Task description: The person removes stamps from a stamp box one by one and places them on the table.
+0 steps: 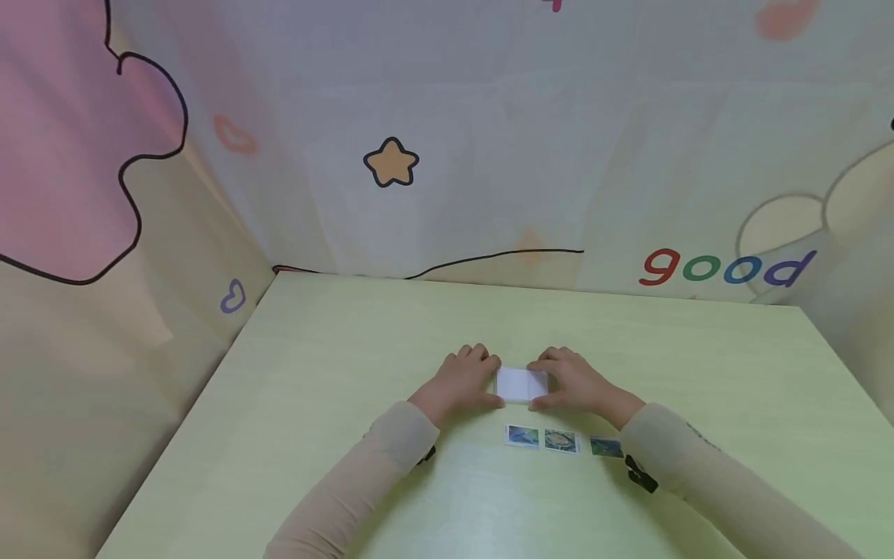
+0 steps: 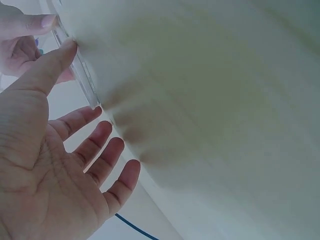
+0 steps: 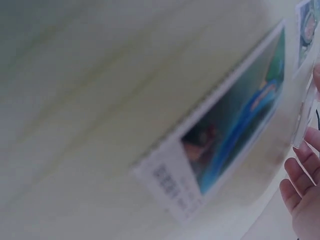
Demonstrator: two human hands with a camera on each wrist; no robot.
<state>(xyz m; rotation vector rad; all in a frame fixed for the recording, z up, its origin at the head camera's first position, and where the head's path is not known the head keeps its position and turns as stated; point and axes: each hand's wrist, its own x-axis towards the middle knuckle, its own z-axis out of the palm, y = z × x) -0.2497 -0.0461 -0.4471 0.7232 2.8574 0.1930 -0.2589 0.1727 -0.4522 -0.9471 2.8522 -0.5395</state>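
A small flat white rectangle with clear, see-through edges, like a thin plastic case [image 1: 513, 384], lies at the middle of the table. My left hand [image 1: 464, 379] holds its left end between thumb and index finger, and the other fingers [image 2: 107, 160] are spread along the tabletop. At the opposite end, my right hand [image 1: 571, 380] grips it the same way, thumb at the near edge. In the left wrist view the clear edge [image 2: 84, 75] shows side-on. Nearer me lie a blue-green stamp [image 1: 522, 436], a stamp with a round picture [image 1: 562, 441] and another stamp [image 1: 604, 446] beside my right wrist.
The pale green table [image 1: 335, 334] reaches back to a printed cloth backdrop [image 1: 489, 155] with a star and the word "good". A dark strap piece [image 1: 640, 475] hangs under my right cuff. A dark blue cord [image 2: 136, 227] runs beyond the left hand.
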